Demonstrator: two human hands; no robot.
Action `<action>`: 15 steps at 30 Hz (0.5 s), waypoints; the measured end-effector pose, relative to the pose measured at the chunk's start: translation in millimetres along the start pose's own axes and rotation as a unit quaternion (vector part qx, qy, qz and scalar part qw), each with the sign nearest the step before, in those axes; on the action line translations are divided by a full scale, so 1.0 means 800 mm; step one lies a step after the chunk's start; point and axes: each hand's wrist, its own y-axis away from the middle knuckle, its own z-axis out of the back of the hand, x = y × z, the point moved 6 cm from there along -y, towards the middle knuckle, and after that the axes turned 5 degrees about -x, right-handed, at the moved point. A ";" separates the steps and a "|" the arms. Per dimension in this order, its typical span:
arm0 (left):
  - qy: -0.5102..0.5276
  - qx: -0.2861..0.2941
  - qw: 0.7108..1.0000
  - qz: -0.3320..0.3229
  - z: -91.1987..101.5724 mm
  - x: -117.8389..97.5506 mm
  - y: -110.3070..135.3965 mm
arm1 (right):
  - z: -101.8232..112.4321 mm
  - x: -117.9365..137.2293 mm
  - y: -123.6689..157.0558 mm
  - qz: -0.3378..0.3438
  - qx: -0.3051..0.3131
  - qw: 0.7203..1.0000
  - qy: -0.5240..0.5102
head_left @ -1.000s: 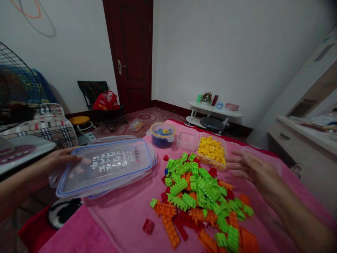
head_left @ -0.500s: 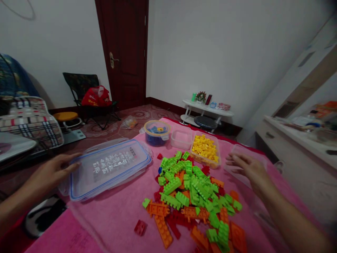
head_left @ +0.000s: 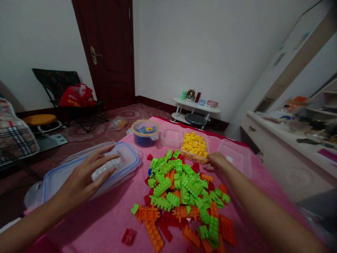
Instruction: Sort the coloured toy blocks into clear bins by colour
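My left hand (head_left: 89, 174) hovers over or rests on a stack of clear plastic lids (head_left: 58, 177) with blue seals, its fingers spread; whether it touches them I cannot tell. At the near right corner of a clear plastic container (head_left: 191, 157) filled with yellow toy bricks (head_left: 194, 142), my right hand (head_left: 218, 163) has its fingers curled against the edge. Between my hands lies a loose heap of green toy bricks (head_left: 186, 184), with orange bricks (head_left: 153, 235) and red bricks (head_left: 128, 237) under and around it.
A round yellow-rimmed tub (head_left: 145, 137) of blue pieces stands behind the heap, beside a small clear container (head_left: 171, 137). Another clear container (head_left: 243, 161) lies at the right. Pink cloth (head_left: 105, 225) covers the table. A drawer cabinet (head_left: 276, 151) stands close on the right.
My right hand has moved left and reached the yellow bricks' container. My left hand has moved inward across the lids. The view has turned slightly to the right.
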 end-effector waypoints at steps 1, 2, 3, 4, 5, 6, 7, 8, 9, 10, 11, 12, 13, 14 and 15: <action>0.025 0.013 0.999 -0.015 -0.016 -0.012 -0.005 | -0.003 -0.002 -0.003 -0.007 -0.007 1.000 -0.008; 0.048 0.029 0.998 -0.024 -0.032 -0.024 -0.009 | -0.004 -0.003 -0.005 -0.009 -0.015 1.000 -0.016; 0.069 0.044 0.996 -0.032 -0.048 -0.036 -0.013 | -0.005 -0.004 -0.006 -0.008 -0.023 0.999 -0.024; 0.088 0.061 0.993 -0.039 -0.061 -0.049 -0.016 | -0.006 -0.005 -0.006 -0.005 -0.030 0.999 -0.032; 0.106 0.081 0.990 -0.049 -0.074 -0.063 -0.019 | -0.005 -0.005 -0.006 -0.001 -0.036 0.999 -0.040; 0.124 0.101 0.985 -0.066 -0.084 -0.080 -0.022 | -0.003 -0.004 -0.005 0.003 -0.039 0.998 -0.046; 0.140 0.124 0.978 -0.090 -0.093 -0.097 -0.024 | 0.000 -0.003 -0.002 0.006 -0.039 0.998 -0.051; 0.153 0.145 0.970 -0.119 -0.101 -0.116 -0.028 | 0.004 -0.001 0.002 0.009 -0.037 0.998 -0.055; 0.163 0.162 0.962 -0.149 -0.107 -0.133 -0.031 | 0.008 0.001 0.007 0.011 -0.032 0.998 -0.059; 0.169 0.174 0.954 -0.177 -0.112 -0.148 -0.036 | 0.013 0.003 0.014 0.014 -0.025 0.998 -0.063; 0.171 0.180 0.948 -0.199 -0.118 -0.161 -0.041 | 0.019 0.006 0.023 0.018 -0.018 0.997 -0.066; 0.169 0.182 0.945 -0.213 -0.124 -0.170 -0.048 | 0.025 0.008 0.032 0.022 -0.010 0.997 -0.070; 0.163 0.182 0.945 -0.218 -0.131 -0.177 -0.054 | 0.033 0.010 0.043 0.028 -0.005 0.997 -0.074; 0.157 0.186 0.945 -0.217 -0.138 -0.181 -0.060 | 0.040 0.012 0.055 0.033 -0.001 0.996 -0.078; 0.153 0.194 0.945 -0.214 -0.146 -0.184 -0.064 | 0.049 0.012 0.067 0.038 0.000 0.996 -0.081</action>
